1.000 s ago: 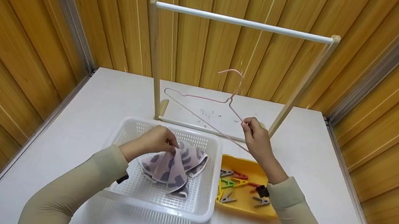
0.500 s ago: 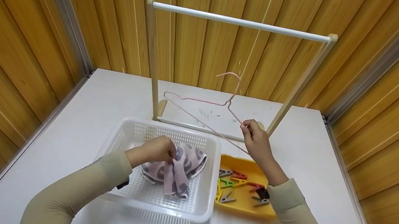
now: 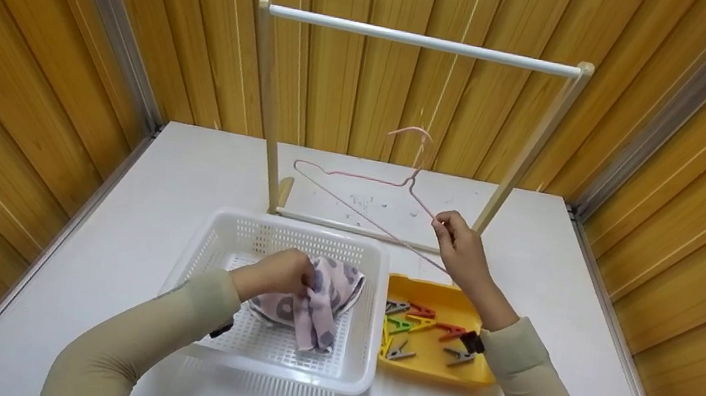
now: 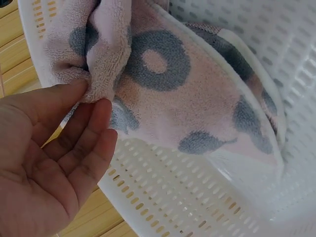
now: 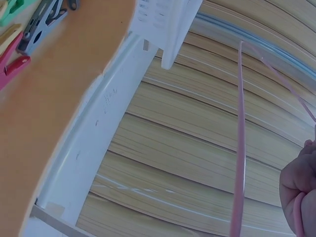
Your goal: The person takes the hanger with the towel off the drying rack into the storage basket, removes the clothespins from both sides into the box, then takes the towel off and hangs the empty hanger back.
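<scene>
My left hand (image 3: 280, 274) pinches a fold of a pink towel with grey spots (image 3: 338, 285) inside the white plastic basket (image 3: 365, 363). In the left wrist view, thumb and fingertips of that hand (image 4: 59, 143) nip the bunched towel (image 4: 163, 98), whose white-edged corner spreads over the basket. My right hand (image 3: 461, 250) holds a pink wire hanger (image 3: 356, 176) by its right shoulder, hook upward, above the table. The right wrist view shows part of the hanger (image 5: 240, 148) and, at its edge, the hand (image 5: 298, 182) curled round the wire.
A yellow tray (image 3: 426, 364) with several coloured clothes pegs (image 3: 422, 323) stands right of the basket. Behind is a rack with wooden posts and a white top rail (image 3: 415, 38). Wood-patterned walls (image 3: 25, 46) enclose the white table (image 3: 194, 163).
My left hand has moved slightly down and right, gathering the towel into a narrower fold. The hanger in my right hand has shifted only a little.
</scene>
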`<state>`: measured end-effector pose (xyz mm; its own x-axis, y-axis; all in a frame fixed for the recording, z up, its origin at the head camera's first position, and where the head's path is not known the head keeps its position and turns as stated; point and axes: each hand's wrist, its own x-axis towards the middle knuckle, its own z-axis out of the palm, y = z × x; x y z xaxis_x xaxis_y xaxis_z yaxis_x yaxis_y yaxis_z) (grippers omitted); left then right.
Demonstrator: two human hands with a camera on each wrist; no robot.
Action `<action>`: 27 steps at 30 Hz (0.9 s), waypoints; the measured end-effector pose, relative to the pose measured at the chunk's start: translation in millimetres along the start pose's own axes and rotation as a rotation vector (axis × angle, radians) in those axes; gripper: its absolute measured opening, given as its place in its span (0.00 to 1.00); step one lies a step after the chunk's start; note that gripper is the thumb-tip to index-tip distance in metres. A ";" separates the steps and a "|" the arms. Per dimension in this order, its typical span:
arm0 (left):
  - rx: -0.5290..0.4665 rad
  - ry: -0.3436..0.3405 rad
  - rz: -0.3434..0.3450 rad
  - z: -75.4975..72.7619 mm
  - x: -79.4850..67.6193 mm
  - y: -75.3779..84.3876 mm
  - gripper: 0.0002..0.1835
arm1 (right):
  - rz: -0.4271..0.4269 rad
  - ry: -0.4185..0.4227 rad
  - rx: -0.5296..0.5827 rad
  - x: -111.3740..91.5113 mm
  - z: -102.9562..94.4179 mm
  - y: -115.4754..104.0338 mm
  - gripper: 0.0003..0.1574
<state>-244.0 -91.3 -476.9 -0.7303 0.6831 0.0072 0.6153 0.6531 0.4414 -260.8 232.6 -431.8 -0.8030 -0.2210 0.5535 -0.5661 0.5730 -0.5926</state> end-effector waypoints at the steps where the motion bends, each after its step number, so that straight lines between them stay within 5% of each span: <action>1: -0.012 -0.010 0.002 -2.9 -1.4 1.8 0.06 | 0.004 -0.006 -0.003 0.6 -1.9 -0.5 0.05; 5: -0.028 -0.033 -0.007 -20.9 -8.1 10.3 0.10 | 0.015 -0.019 -0.028 4.1 -13.0 -2.9 0.05; 14: -0.018 0.099 -0.019 -71.2 -30.5 32.4 0.09 | 0.016 0.026 -0.133 10.8 -50.8 -9.1 0.06; 20: 0.003 0.143 -0.039 -82.2 -49.2 41.6 0.10 | 0.088 0.082 -0.170 17.7 -88.1 -22.1 0.09; 27: 0.017 0.274 -0.042 -85.5 -66.6 45.0 0.09 | 0.241 0.132 -0.133 30.5 -128.6 -33.0 0.13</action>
<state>-193.1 -135.3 -380.8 -0.8071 0.5428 0.2323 0.5857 0.6862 0.4314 -242.7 308.4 -320.1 -0.8754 0.0330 0.4824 -0.3259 0.6967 -0.6390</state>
